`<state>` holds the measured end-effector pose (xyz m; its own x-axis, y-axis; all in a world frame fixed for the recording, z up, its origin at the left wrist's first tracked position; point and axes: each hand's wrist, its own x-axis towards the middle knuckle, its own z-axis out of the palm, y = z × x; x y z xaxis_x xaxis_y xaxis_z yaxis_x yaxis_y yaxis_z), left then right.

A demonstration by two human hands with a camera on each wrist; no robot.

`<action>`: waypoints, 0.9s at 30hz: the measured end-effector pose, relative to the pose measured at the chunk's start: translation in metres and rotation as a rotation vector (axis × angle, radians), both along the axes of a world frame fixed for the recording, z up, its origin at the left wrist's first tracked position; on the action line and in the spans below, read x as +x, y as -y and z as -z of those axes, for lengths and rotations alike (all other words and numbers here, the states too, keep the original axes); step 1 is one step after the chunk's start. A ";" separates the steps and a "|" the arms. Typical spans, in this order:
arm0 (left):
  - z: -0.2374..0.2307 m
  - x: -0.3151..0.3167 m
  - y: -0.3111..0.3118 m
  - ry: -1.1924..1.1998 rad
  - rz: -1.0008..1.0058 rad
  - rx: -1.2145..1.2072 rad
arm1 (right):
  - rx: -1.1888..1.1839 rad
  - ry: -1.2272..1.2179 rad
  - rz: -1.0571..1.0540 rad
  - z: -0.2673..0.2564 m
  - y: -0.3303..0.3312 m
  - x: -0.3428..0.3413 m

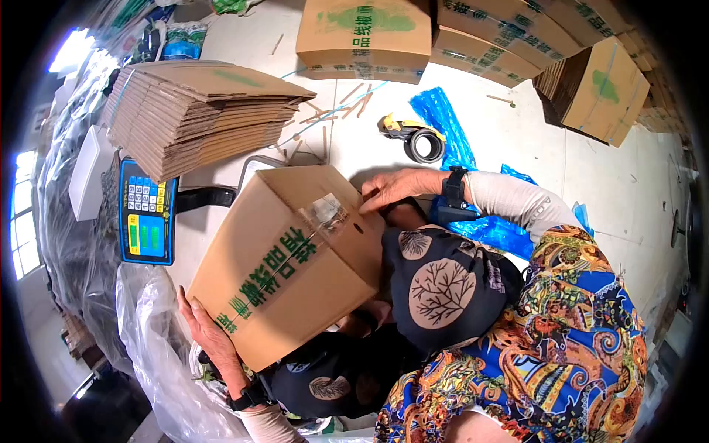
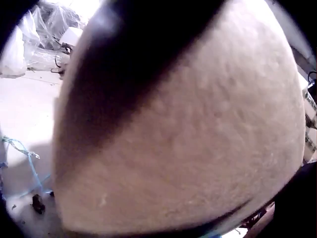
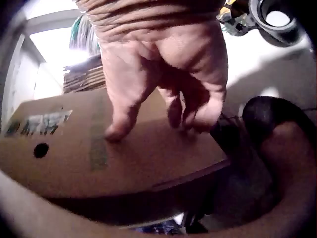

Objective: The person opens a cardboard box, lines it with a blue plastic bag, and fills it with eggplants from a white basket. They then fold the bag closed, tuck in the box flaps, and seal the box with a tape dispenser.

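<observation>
A closed cardboard box (image 1: 284, 258) with green printing and clear tape stands tilted between the hands. In the head view, the left hand (image 1: 210, 334) lies along its lower left edge with fingers extended. The right hand (image 1: 399, 186) touches the opposite end near a small round hole. From the right wrist, that hand (image 3: 166, 74) shows its thumb and bent fingers spread apart, tips against the cardboard (image 3: 143, 163). A brown surface (image 2: 198, 134) fills most of the left wrist view; the left fingers are hidden there.
Behind the box are a stack of flattened cartons (image 1: 199, 111), a scale display (image 1: 148, 214) and a tape dispenser (image 1: 421, 140). Larger boxes (image 1: 362, 37) line the far side. Blue plastic (image 1: 450, 133) lies right of the dispenser; clear plastic sheeting (image 1: 155, 332) is at left.
</observation>
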<state>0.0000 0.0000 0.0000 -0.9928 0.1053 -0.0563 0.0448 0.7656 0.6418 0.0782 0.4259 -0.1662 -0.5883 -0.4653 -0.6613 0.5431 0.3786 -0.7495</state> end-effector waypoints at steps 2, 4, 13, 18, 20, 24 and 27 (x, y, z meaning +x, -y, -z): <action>0.004 -0.004 0.021 -0.076 0.071 -0.067 | 0.090 -0.102 0.141 0.000 0.001 -0.005; 0.019 -0.001 0.029 -0.022 0.024 0.047 | -0.068 -0.054 0.311 -0.030 0.009 -0.007; 0.029 0.023 0.066 0.129 -0.232 0.574 | -0.676 0.051 0.539 -0.102 0.003 -0.069; 0.052 0.012 0.079 0.430 -0.019 0.768 | -0.632 -0.252 0.240 -0.196 0.014 -0.093; 0.046 0.000 0.067 0.414 -0.296 0.590 | -0.384 -0.631 -0.086 -0.218 0.033 -0.088; 0.023 -0.002 0.038 0.392 -0.164 0.691 | -0.109 -1.048 -0.505 -0.239 0.107 -0.028; 0.002 -0.002 0.009 0.357 -0.100 0.694 | 0.191 -1.229 -0.722 -0.203 0.134 -0.011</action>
<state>-0.0019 -0.0088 -0.0018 -0.9337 0.1443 -0.3276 -0.3021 0.1735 0.9374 0.0677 0.2919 0.0370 -0.4994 -0.8664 -0.0024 -0.7494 0.4334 -0.5005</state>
